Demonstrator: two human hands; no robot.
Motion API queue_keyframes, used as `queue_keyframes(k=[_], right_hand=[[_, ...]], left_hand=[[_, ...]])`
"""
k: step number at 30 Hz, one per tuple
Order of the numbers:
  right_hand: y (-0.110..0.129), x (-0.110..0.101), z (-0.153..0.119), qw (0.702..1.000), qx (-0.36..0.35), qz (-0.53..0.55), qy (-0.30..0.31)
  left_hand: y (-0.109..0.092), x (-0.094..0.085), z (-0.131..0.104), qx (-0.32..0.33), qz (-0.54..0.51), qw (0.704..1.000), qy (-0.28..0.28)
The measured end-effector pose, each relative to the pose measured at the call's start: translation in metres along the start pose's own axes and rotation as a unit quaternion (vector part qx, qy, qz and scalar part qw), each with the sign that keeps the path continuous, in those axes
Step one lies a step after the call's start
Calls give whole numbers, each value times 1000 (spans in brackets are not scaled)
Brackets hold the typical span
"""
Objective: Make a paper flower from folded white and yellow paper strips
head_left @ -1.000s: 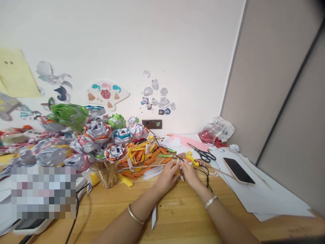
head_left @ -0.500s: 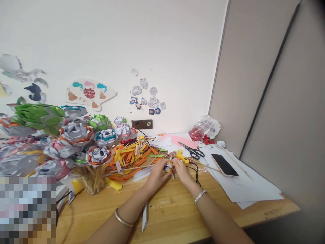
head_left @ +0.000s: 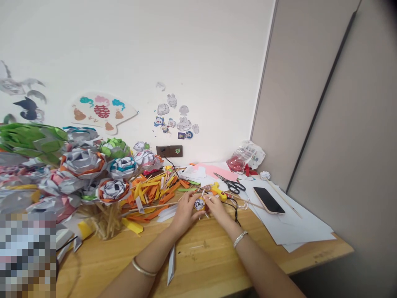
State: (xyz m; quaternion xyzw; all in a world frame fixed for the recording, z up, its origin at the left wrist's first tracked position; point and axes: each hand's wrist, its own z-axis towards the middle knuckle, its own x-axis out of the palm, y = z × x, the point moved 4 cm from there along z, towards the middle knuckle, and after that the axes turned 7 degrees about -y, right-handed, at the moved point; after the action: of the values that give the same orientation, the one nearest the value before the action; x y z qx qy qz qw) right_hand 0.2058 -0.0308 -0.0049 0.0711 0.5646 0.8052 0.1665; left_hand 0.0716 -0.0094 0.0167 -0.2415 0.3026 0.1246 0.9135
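A small paper flower [head_left: 199, 203], white with some yellow, is between my two hands over the wooden table. My left hand [head_left: 185, 212] curls round its left side, thumb at the lower edge. On the flower's right side, my right hand [head_left: 216, 207] pinches it with bent fingers. Thin white paper points stick out above and below the flower. Just behind my right hand lies a yellow glue gun [head_left: 218, 192] with a black cord. Black scissors [head_left: 232, 184] rest further back to the right.
Large paper flowers [head_left: 83, 163] in a holder crowd the left. Orange and yellow strips [head_left: 155, 188] lie beside them. A phone [head_left: 268, 200] rests on white sheets [head_left: 288, 231] at the right. A folded white strip [head_left: 171, 265] lies near the front. A plastic bag [head_left: 246, 157] is behind.
The view has shifted slightly, so most things appear further left. The paper flower has turned between my hands and its spiral face shows more. Both hands still hold it.
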Motion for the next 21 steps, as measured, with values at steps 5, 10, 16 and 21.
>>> queue_keyframes(k=[5,10,16,21], right_hand=[[-3,-1,1,1000,0,-8,-18],[-5,-20,8,996,-8,-42,-81],[3,-48,22,871,-86,-437,-209],[-7,-40,42,793,-47,-585,-164]], left_hand=[[-2,-2,2,14,23,1000,-6],[0,-7,5,40,74,996,-26],[5,-17,7,66,106,989,-81],[10,-21,8,55,96,988,-106]])
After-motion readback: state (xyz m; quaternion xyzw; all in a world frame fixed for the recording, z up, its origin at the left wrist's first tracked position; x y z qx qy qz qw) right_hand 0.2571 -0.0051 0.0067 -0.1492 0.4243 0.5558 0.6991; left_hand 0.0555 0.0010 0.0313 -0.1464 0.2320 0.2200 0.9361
